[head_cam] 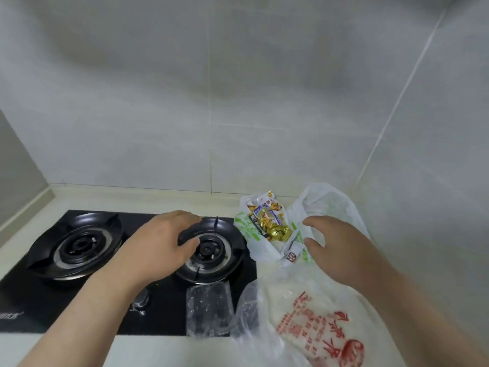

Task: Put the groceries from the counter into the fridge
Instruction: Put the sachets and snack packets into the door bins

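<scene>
Head view: left hand (158, 242) and right hand (341, 251) have loose, empty grips. Blurred red Chinese print marks the clear plastic bag (312, 324) on the table (148, 201).

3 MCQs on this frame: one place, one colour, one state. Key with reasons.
1. The left hand is:
A. over the right burner
B. inside a bag
C. on the wall

2. Print on the near bag is:
A. blue
B. red
C. black

3. The green-print bag is:
A. tied shut
B. open, packets showing
C. empty

Key:
1 A, its fingers overlap the burner's rim.
2 B, red characters show.
3 B, gold wrappers show in its mouth.
</scene>
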`<state>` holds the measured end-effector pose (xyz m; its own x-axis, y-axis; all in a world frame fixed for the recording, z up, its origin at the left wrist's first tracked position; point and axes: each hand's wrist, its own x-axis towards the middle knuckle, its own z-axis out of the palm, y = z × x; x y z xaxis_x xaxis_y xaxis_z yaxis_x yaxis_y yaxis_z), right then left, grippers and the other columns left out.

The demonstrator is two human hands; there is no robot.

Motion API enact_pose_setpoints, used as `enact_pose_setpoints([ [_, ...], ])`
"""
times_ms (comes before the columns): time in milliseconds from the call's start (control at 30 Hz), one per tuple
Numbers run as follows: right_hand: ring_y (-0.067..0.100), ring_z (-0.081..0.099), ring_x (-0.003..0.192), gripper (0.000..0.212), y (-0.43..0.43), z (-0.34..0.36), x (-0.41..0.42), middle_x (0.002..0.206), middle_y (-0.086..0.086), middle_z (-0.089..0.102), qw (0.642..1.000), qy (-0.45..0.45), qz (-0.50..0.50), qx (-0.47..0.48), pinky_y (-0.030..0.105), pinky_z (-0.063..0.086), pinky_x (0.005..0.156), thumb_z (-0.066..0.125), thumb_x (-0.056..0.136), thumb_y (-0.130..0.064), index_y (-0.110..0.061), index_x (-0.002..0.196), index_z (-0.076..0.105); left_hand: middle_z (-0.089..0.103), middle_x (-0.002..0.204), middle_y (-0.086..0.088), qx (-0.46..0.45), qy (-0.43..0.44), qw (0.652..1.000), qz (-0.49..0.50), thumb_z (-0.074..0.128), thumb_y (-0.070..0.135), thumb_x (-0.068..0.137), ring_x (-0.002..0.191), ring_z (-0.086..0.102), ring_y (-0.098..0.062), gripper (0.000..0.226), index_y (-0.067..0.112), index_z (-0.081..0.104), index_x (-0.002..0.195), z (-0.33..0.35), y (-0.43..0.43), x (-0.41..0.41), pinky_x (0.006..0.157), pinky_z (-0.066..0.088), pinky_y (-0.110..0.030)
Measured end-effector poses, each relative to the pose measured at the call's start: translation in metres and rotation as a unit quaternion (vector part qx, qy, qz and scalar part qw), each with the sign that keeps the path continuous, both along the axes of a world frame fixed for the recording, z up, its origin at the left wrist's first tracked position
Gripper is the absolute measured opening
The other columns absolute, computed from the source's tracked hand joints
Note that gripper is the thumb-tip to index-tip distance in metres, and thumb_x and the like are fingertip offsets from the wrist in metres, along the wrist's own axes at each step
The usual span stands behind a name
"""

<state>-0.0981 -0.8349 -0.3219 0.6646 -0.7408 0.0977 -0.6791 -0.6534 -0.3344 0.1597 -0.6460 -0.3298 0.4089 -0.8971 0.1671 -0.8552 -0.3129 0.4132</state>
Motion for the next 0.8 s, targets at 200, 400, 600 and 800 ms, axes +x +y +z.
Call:
enact_pose_setpoints([
  [200,0.012,0.053,0.122,0.037,-0.073,-0.018,-0.014,0.131,-0.011,0.059,1.000,0.019,0.008,0.023,0.031,0.043,0.099,0.054,0.096,-0.035,-0.031,0.133,0.054,0.052,0.110,0.026,-0.008,0.000,1.000,0.025,0.060,0.027,0.093,0.103,0.051,-0.003,0.034,0.030,0.059,0.127,-0.012,-0.058,-0.014,0.078,0.037,-0.016],
  [400,0.013,0.052,0.124,0.041,-0.116,-0.049,-0.023,0.133,-0.007,0.058,0.997,0.020,0.028,0.069,0.033,0.043,0.101,0.054,0.096,-0.033,-0.028,0.137,0.053,0.057,0.122,0.018,0.004,0.025,0.999,0.030,0.060,0.027,0.091,0.107,0.054,-0.007,0.043,0.034,0.055,0.133,-0.029,-0.100,-0.033,0.082,0.041,-0.024],
  [600,0.012,0.050,0.126,0.041,-0.143,-0.064,-0.028,0.136,-0.009,0.056,0.995,0.027,0.037,0.086,0.030,0.043,0.100,0.051,0.097,-0.034,-0.030,0.138,0.051,0.056,0.127,0.017,0.035,0.041,0.998,0.035,0.060,0.027,0.091,0.109,0.056,-0.007,0.043,0.031,0.055,0.134,-0.039,-0.134,-0.050,0.090,0.045,-0.026],
  [800,0.010,0.054,0.117,0.037,-0.161,-0.075,-0.019,0.128,-0.009,0.059,0.990,0.010,0.037,0.135,0.030,0.047,0.095,0.052,0.097,-0.032,-0.030,0.134,0.055,0.055,0.130,0.017,0.055,0.065,0.996,0.030,0.060,0.026,0.092,0.118,0.053,-0.008,0.044,0.031,0.054,0.135,-0.049,-0.163,-0.051,0.097,0.044,-0.028],
])
